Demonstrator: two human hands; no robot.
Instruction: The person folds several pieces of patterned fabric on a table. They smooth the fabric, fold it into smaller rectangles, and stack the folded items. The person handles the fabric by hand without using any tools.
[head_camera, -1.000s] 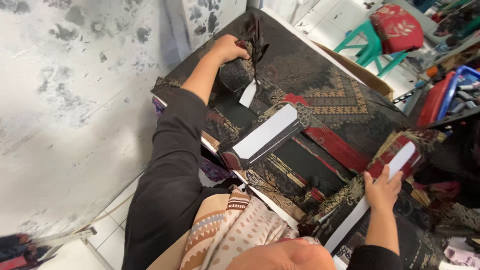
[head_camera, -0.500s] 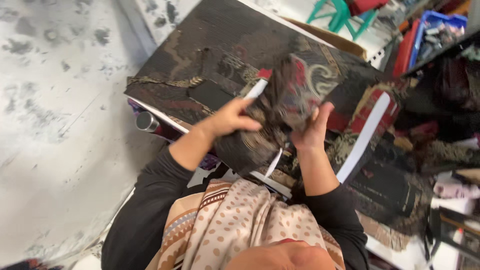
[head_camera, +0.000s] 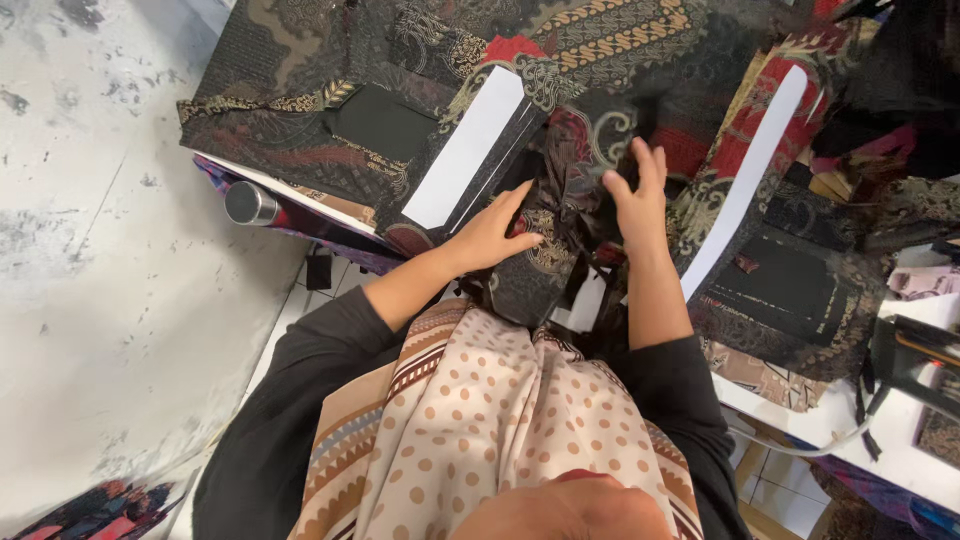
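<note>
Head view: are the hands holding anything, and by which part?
Both hands press on a folded dark patterned cloth: the left hand on its near left edge, the right hand flat on its right side. A true grip cannot be told.

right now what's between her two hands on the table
In the head view, a bunched piece of dark patterned batik cloth lies between the left hand and the right hand; both press on it.

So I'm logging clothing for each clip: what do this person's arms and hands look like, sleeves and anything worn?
Both arms wear dark charcoal long sleeves pushed up toward the elbows, forearms bare. The left hand and right hand are bare: no gloves, rings or watch visible. A beige dotted scarf with striped border drapes between the arms.
</note>
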